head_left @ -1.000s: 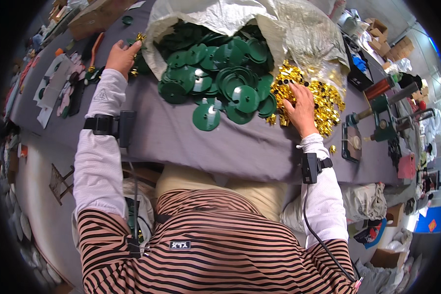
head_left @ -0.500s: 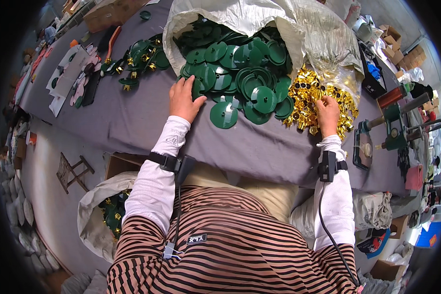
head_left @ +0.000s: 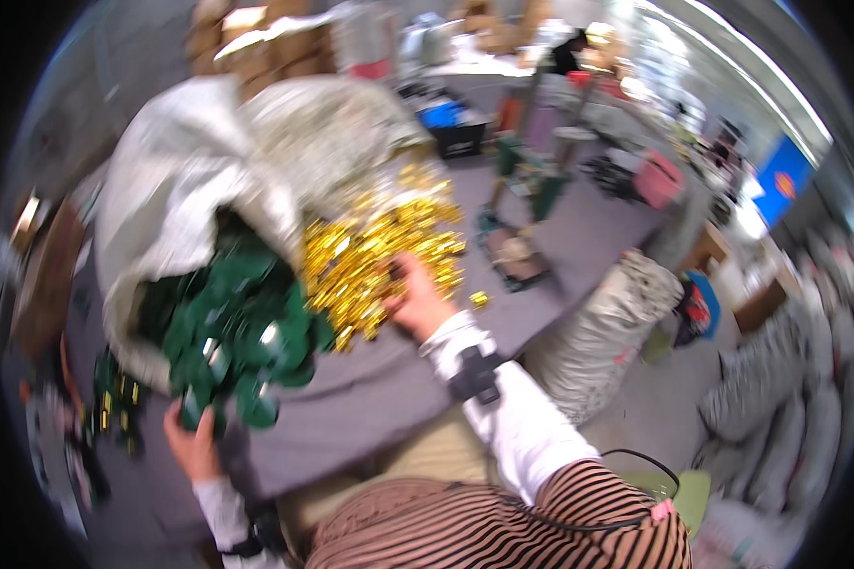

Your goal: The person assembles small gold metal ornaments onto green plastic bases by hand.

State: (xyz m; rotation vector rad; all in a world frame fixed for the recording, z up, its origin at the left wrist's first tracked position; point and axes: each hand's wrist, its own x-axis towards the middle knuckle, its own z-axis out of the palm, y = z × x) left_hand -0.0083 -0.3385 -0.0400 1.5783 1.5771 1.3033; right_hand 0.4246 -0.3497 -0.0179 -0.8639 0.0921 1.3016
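The picture is blurred and tilted. My right hand (head_left: 416, 302) rests in a heap of small shiny gold pieces (head_left: 370, 256) on a grey table (head_left: 370, 398); its fingers curl among them, and whether it grips any is unclear. My left hand (head_left: 192, 444) is at the near edge of a pile of dark green discs (head_left: 242, 332), touching one disc by its rim. The discs spill out of a big white sack (head_left: 190, 180) lying on the table.
A second clear bag (head_left: 342, 123) lies behind the gold pieces. Small tools and stands (head_left: 517, 218) sit further along the table. White filled sacks (head_left: 598, 322) stand on the floor to the right. Finished green-and-gold pieces (head_left: 114, 398) lie at the left.
The view has swung hard to the right and tilted. My left hand has come down to the near edge of the green discs. My right hand stays in the gold pieces.
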